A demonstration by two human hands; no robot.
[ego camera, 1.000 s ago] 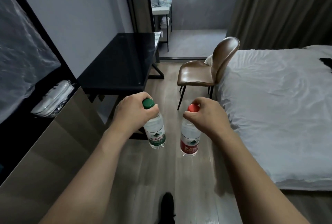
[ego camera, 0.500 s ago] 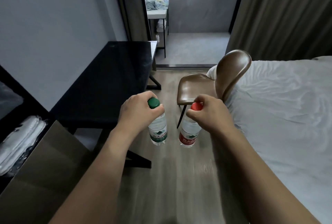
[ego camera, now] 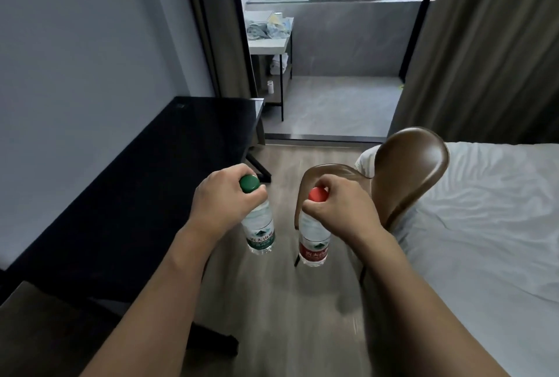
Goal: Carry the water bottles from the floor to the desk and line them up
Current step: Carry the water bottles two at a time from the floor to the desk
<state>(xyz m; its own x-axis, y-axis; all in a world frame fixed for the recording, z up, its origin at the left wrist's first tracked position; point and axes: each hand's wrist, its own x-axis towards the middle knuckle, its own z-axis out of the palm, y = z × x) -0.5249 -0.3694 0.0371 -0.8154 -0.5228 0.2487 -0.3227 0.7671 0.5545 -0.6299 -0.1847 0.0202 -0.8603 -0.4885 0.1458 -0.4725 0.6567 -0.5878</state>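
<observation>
While each grip clasps a neck, left hand [ego camera: 222, 204] green-capped bottle [ego camera: 258, 230], right hand [ego camera: 343, 210] red-capped bottle [ego camera: 314, 239].

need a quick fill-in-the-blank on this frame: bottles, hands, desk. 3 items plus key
1. The left hand grips the bottle with the ____ cap.
2. The right hand grips the bottle with the ____ cap.
3. The black desk stands to the person's ____, against the wall.

Missing words: green; red; left
</observation>
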